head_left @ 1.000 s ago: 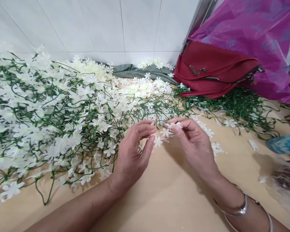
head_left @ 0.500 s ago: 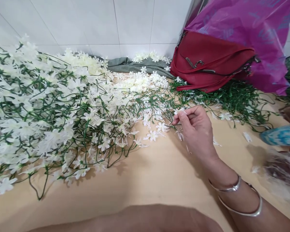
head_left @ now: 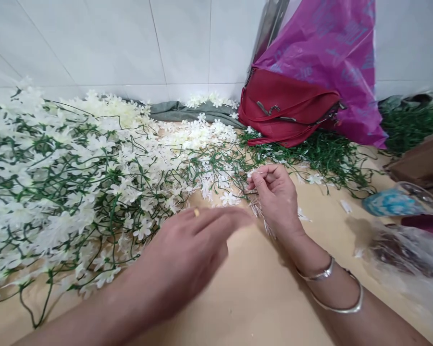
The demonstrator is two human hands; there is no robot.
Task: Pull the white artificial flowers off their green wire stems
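My right hand (head_left: pixel 278 201) is closed in a pinch on a small white artificial flower (head_left: pixel 253 173), held just above the loose stems. My left hand (head_left: pixel 196 250), smeared by motion, reaches over the table toward it. Its fingers point right, and their tips blur too much to show whether they hold anything. A large heap of white artificial flowers on green stems (head_left: pixel 68 187) lies left of and behind this hand. Loose white blossoms (head_left: pixel 202 134) and white stamen strands (head_left: pixel 207 185) are spread behind both hands.
A red handbag (head_left: pixel 288 108) rests on green stems (head_left: pixel 320 149) against a purple plastic bag (head_left: pixel 331 62). At the right are a blue-and-white cup (head_left: pixel 392 202) on its side and a clear plastic bag (head_left: pixel 411 254) with dark contents. A tiled wall (head_left: pixel 187 43) stands behind.
My left hand has come up from the bottom edge toward the right one. My right hand keeps its pinch on the flower. The view has shifted rightward.
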